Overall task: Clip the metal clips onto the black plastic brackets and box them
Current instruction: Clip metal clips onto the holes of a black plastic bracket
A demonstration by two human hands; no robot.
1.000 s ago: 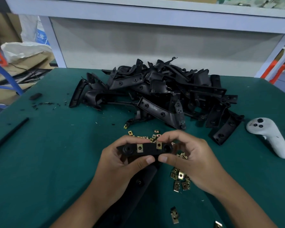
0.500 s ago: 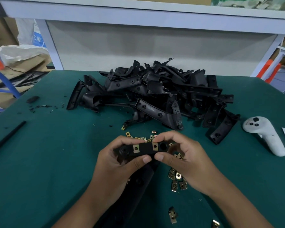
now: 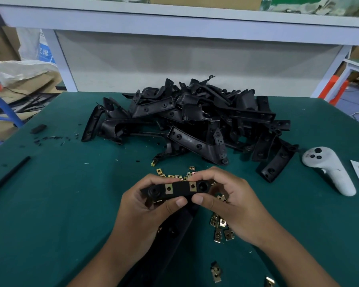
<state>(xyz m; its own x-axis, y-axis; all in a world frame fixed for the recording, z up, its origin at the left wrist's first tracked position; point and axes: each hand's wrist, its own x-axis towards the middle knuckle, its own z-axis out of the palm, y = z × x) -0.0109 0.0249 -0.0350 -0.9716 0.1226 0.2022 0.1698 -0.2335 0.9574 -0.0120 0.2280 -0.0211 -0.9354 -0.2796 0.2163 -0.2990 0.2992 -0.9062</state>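
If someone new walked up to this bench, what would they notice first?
Probably the big heap of black brackets piled at the back of the green table. Next, the left hand and right hand together holding one bracket with two brass clips on it, over loose clips scattered at the near edge.

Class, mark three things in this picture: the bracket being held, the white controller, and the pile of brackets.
held bracket (image 3: pixel 179 189): head view, flat face between its two metal clips.
white controller (image 3: pixel 327 168): head view, middle of its body.
pile of brackets (image 3: pixel 193 121): head view, centre of the heap.
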